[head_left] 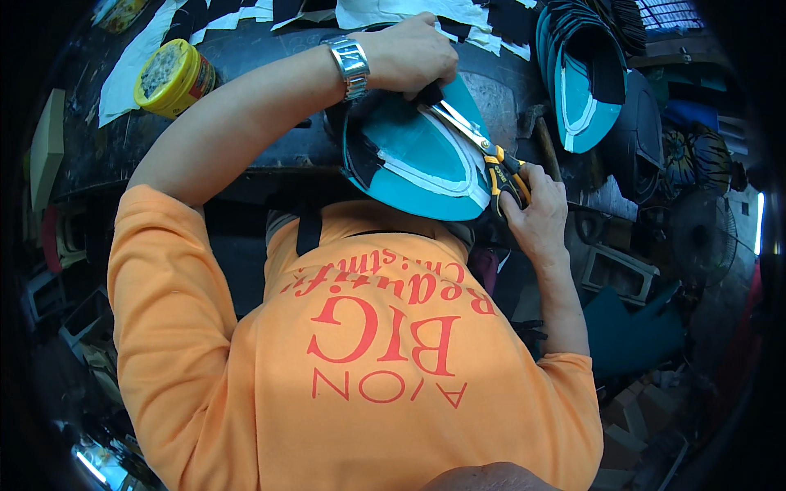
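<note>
A turquoise shoe upper point(401, 139) with a black lining and a white strip along its inner edge lies at the table's near edge, against my front. My left hand point(413, 57), with a silver watch at the wrist, is closed at its far side, on a black part of it. In my right hand point(536, 209) is a pair of scissors point(491, 151) with yellow and black handles. Their blades point up and left across the upper, with the tips close beneath my left fingers. Whether the blades are cutting into the material cannot be made out.
Several similar turquoise uppers point(585, 106) stand nested at the far right. A yellow tub point(173, 78) with a smeared lid sits at the left of the dark table point(270, 90). White and black scraps point(237, 20) lie along the back. A fan point(702, 233) stands off to the right.
</note>
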A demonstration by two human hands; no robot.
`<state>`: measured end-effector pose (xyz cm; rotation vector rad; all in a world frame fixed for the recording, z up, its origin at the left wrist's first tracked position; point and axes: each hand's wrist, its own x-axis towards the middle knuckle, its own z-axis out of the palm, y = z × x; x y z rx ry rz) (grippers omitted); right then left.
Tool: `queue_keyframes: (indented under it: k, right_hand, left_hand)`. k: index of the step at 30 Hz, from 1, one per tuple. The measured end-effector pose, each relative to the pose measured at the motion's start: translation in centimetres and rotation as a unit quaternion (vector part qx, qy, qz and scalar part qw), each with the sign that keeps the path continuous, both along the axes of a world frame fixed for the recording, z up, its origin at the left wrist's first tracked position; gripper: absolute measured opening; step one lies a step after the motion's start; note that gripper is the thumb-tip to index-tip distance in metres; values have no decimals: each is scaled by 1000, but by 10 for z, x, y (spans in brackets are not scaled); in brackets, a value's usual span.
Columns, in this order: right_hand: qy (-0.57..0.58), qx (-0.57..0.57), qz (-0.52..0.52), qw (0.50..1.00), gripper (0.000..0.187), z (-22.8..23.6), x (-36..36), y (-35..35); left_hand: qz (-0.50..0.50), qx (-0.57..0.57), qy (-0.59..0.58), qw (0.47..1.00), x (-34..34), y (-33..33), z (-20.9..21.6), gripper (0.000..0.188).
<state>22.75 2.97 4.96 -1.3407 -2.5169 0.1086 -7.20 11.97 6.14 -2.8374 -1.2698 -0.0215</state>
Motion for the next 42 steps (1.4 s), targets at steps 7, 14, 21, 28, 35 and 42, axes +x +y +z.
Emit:
queue_keyframes:
  k: [7, 14, 21, 28, 35, 42]
  right_hand:
    - [10, 24, 15, 1000, 34, 4, -6, 3]
    - [-2, -25, 13, 1000, 31, 7, -6, 13]
    - [-8, -20, 38, 999, 28, 6, -2, 18]
    - [-35, -2, 37, 999, 28, 9, 1, 19]
    - [167, -61, -140, 974, 25, 28, 48, 41]
    - [165, -19, -286, 944, 21, -5, 101, 90]
  left_hand:
    - [22, -34, -44, 998, -5, -6, 7, 9]
    - [32, -70, -132, 988, -9, 3, 7, 18]
    - [45, -90, -135, 986, -7, 7, 7, 18]
    - [-1, -122, -177, 977, -14, 7, 12, 20]
    - [-20, -70, -278, 958, -33, -16, 34, 36]
    - [276, 131, -237, 922, -69, -74, 39, 36]
